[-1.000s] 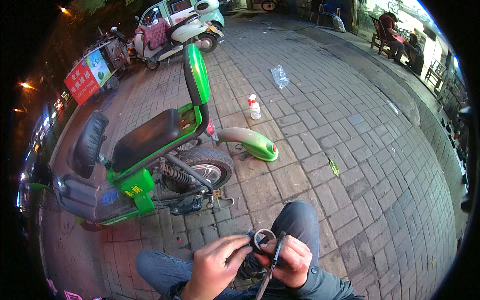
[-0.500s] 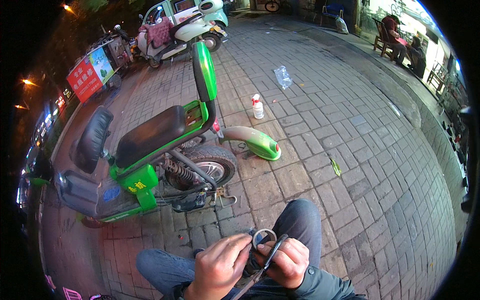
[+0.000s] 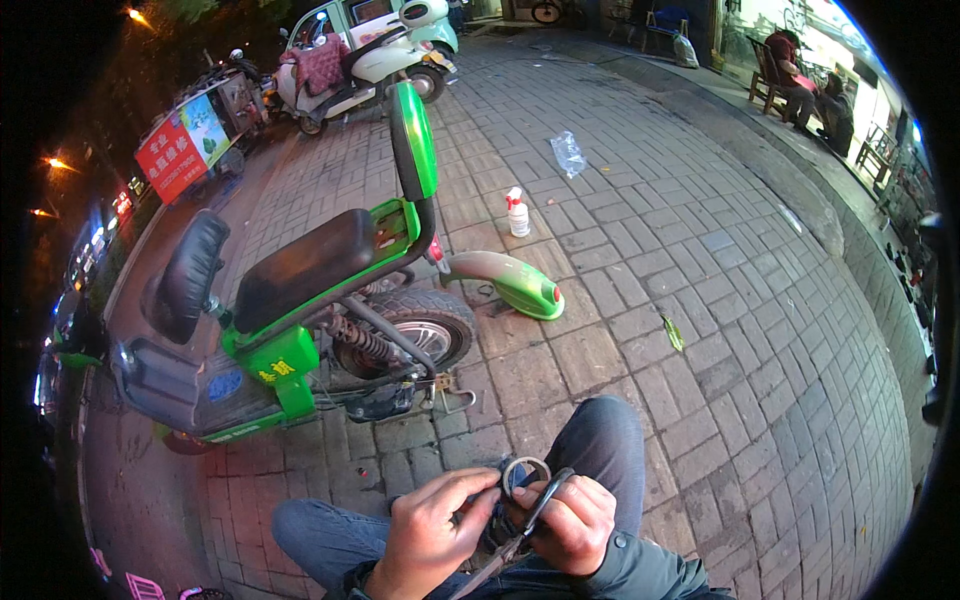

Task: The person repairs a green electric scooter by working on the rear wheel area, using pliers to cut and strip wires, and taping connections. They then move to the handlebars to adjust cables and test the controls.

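My left hand [image 3: 436,522] is low in the middle, fingers pinched at the left side of a pale ring-shaped roll [image 3: 527,463], on something too small to make out. My right hand [image 3: 568,527] is closed on the roll and on a dark tool [image 3: 548,495], whose long narrow end slants down toward the lower edge; I cannot tell what tool it is. My bent knees in jeans frame both hands. Beyond them stands a green electric scooter [image 3: 298,262] with its rear wheel [image 3: 420,340] exposed, and a loose green mudguard [image 3: 520,288] lies beside it.
A red-capped spray bottle [image 3: 518,218] stands on the pavers, with a plastic bag [image 3: 568,153] behind. A white scooter [image 3: 390,65], a van and a signboard cart [image 3: 190,145] are at back left. Two people [image 3: 785,75] sit by a lit shopfront at right.
The view has shifted slightly, so the scene sits a little further right. My hands stay at the roll; the dark tool in my right hand has tilted, its lower end swinging left.
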`<state>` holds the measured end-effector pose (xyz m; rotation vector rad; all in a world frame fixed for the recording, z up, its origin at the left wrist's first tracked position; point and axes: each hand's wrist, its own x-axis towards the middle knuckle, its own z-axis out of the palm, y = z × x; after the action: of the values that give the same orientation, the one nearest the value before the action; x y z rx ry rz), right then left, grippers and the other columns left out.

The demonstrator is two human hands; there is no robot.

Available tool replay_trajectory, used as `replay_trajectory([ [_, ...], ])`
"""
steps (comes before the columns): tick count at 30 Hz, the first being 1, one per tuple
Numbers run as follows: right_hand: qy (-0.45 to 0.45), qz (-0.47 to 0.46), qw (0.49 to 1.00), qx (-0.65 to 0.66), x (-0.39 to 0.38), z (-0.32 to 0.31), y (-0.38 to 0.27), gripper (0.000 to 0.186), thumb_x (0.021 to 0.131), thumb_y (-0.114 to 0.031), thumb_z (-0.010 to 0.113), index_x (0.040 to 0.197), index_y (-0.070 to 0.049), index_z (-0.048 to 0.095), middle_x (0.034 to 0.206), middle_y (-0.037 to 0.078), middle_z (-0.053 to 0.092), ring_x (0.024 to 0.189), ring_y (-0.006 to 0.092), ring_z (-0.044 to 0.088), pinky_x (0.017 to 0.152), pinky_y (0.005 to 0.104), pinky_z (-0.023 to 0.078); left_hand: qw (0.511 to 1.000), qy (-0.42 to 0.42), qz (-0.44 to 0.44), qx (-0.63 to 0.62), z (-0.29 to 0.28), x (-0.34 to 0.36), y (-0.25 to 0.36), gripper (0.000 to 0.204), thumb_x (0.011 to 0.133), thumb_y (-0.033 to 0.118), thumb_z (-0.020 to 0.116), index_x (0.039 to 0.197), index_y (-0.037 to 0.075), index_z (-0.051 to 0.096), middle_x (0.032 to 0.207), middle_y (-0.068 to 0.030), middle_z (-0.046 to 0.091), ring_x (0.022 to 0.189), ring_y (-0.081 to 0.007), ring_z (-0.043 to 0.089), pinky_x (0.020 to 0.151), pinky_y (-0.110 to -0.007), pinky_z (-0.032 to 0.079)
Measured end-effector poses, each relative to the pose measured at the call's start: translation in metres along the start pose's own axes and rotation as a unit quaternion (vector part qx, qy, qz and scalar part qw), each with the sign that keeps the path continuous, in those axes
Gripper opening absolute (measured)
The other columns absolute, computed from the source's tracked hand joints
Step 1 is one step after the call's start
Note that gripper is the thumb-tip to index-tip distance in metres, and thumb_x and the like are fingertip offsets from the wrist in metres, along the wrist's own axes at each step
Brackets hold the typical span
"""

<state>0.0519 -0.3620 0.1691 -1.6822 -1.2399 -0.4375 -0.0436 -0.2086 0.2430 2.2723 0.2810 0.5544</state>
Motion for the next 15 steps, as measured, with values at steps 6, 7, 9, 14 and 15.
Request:
replay_trajectory([
  [6,-0.026,0.020,0.999,0.023,0.001,0.006,0.003,0.056,0.056,-0.008,0.075,0.112,-0.005,0.071,0.089,0.007,0.067,0.072,0.0240,0.065,0.061,0.0333,0.049,0.997,0.014,-0.069,-0.014,0.009,-0.004,-0.012,0.016,0.083,-0.001,0.072,0.098,-0.001,0.069,0.093,-0.0116,0.072,0.075,-0.0168,0.071,0.062,-0.028,0.056],
  [7,-0.032,0.030,0.999,0.032,0.002,0.008,0.004,0.056,0.056,-0.008,0.075,0.112,-0.005,0.071,0.087,0.007,0.066,0.072,0.0245,0.064,0.061,0.0336,0.050,0.997,0.016,-0.069,-0.011,0.011,-0.004,-0.017,0.016,0.084,0.000,0.071,0.100,0.000,0.068,0.095,-0.0114,0.070,0.074,-0.0171,0.070,0.061,-0.028,0.055],
  [9,-0.070,0.111,0.981,0.140,0.003,0.007,0.007,0.044,0.064,-0.005,0.082,0.107,-0.005,0.072,0.083,0.009,0.065,0.070,0.0263,0.064,0.061,0.0330,0.050,0.991,0.049,-0.127,-0.007,0.014,0.000,-0.030,0.011,0.081,-0.001,0.074,0.089,0.000,0.067,0.084,-0.0109,0.072,0.068,-0.0165,0.072,0.059,-0.028,0.057],
  [14,-0.089,0.317,0.809,0.487,-0.004,-0.013,0.025,0.025,0.079,-0.006,0.085,0.099,0.000,0.071,0.086,0.003,0.067,0.079,0.0113,0.063,0.070,0.0272,0.049,0.957,-0.043,-0.229,-0.172,0.004,-0.003,-0.056,0.010,0.087,0.001,0.068,0.095,-0.003,0.065,0.087,-0.0108,0.072,0.075,-0.0146,0.071,0.067,-0.026,0.056],
  [15,-0.088,0.355,0.751,0.550,-0.006,-0.017,0.031,0.024,0.081,-0.006,0.084,0.099,0.001,0.070,0.088,0.003,0.068,0.081,0.0123,0.063,0.072,0.0277,0.049,0.914,-0.106,-0.289,-0.263,0.000,-0.006,-0.059,0.012,0.088,0.002,0.067,0.098,-0.003,0.064,0.089,-0.0113,0.072,0.079,-0.0157,0.071,0.069,-0.027,0.057],
])
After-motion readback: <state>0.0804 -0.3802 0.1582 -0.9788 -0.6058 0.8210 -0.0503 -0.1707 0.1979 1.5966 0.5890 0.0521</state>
